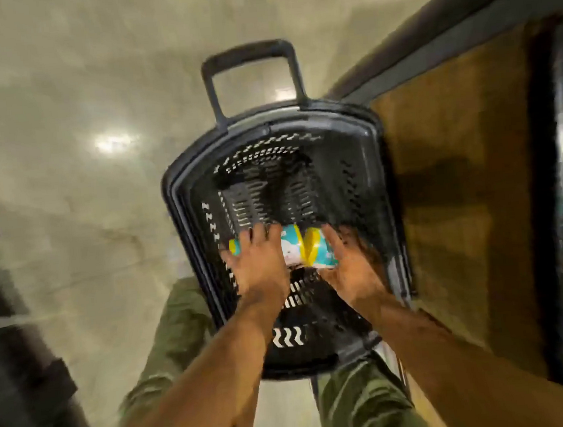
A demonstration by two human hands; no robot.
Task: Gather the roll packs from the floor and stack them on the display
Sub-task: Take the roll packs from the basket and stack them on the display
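On the far left we make out only dark, blurred shapes at the picture's edge, too smeared to name. Moving right across the pale floor [59, 131], we reach our left hand [261, 270], fingers [261, 236] spread wide and pressed flat over the top of a roll pack [297, 251]. The pack, printed in teal, white and yellow, sits between our two sets of fingers, inside the black basket [188, 222] and above its slotted bottom. Our right hand [351, 272] cups the pack's other end, fingers curled around it from beside and beneath, so both hands clamp the one pack.

The risks, as we judge them: the wrapper looks slick and soft, and a palm-flat left grip could let the pack slide out when lifted. The basket walls stand close outside our right fingers, so knuckles or the pack could catch on the rim. The basket's tall handle [250, 78] rises beyond our fingertips and could snag a hasty swing.

To the right, a brown panel [442, 180] and dark frame may be the display; blur prevents certainty. Our hands hide much of the pack, and we cannot tell whether it rests on the basket bottom or is already raised.
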